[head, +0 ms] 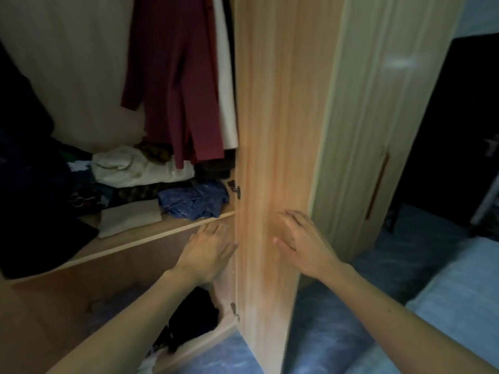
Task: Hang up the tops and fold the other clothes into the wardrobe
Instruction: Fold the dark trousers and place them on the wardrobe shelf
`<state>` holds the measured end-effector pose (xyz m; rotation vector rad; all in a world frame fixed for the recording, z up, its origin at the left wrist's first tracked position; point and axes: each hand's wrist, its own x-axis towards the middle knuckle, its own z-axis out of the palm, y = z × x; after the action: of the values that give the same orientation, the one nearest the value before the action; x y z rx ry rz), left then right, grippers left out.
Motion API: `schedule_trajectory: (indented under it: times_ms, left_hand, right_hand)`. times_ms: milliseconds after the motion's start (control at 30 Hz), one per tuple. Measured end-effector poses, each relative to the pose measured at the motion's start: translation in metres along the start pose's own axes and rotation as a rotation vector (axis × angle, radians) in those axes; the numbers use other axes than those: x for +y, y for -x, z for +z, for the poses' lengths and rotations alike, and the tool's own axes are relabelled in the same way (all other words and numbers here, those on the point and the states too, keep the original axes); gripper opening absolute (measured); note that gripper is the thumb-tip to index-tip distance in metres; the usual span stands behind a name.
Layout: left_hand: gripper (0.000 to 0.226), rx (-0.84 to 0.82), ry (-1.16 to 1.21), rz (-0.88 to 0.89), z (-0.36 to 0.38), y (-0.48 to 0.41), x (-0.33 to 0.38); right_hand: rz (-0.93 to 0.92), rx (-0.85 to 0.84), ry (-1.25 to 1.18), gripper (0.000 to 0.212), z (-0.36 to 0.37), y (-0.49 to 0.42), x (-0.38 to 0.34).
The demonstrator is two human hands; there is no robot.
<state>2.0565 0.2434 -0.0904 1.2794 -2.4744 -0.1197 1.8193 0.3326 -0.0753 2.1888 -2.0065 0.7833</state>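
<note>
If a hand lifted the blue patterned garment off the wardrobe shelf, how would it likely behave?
The blue patterned garment lies crumpled in soft folds, so it would probably hang limp and unfurl. It looks thin, so likely light. It sits at the shelf front edge, close to the left hand, so a push might slide it rather than roll.

Two hands (209,249), one wardrobe door (272,157), two hanging garments (175,85).
</note>
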Motion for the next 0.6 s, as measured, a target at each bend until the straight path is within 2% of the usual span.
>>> schedule_trajectory:
  times_ms: [200, 300, 600]
  left_hand:
    - [0.053, -0.025, 0.206, 0.196, 0.034, 0.001, 0.041]
    - [0.052, -0.067, 0.239, 0.332, 0.052, 0.006, 0.072]
    - [0.051, -0.094, 0.349, 0.573, 0.07, 0.032, 0.189]
  right_hand:
    - [0.204, 0.087, 0.084, 0.057, -0.027, 0.065, 0.003]
    - [0.345, 0.082, 0.128, 0.06, -0.039, 0.109, 0.006]
    - [0.628, 0.169, 0.253, 0.061, -0.108, 0.236, 0.025]
